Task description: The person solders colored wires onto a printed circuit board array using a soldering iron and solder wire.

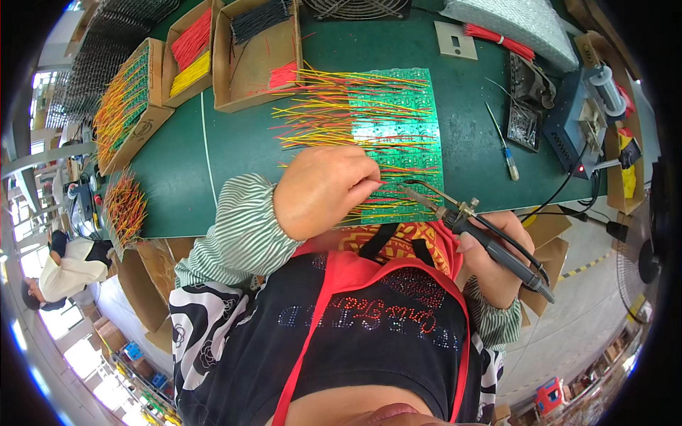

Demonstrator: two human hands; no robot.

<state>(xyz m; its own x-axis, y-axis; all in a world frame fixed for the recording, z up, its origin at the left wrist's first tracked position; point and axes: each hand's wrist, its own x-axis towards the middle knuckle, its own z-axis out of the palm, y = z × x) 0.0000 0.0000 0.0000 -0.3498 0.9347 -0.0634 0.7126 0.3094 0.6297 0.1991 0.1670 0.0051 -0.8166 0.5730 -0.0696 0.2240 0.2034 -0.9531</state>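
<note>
A green circuit board panel (432, 153) lies on the bench in front of me, with rows of red and yellow wires (320, 117) sticking out to its left. My left hand (320, 188) rests over the panel's near left part. Its thumb and forefinger pinch a red wire (378, 183), whose end is at the board. In my right hand (491, 273) is a soldering iron (497, 248) with a thin curved tube clamped on it. The iron's tip points left, close to the pinched wire; exact contact cannot be made out.
Cardboard boxes of cut wires (231, 85) and wired boards (128, 106) stand at the far left. A screwdriver (509, 153), a black tray (524, 121) and a blue soldering unit (568, 131) lie to the right. Bubble wrap (522, 21) is at the back; a person (64, 266) is far left.
</note>
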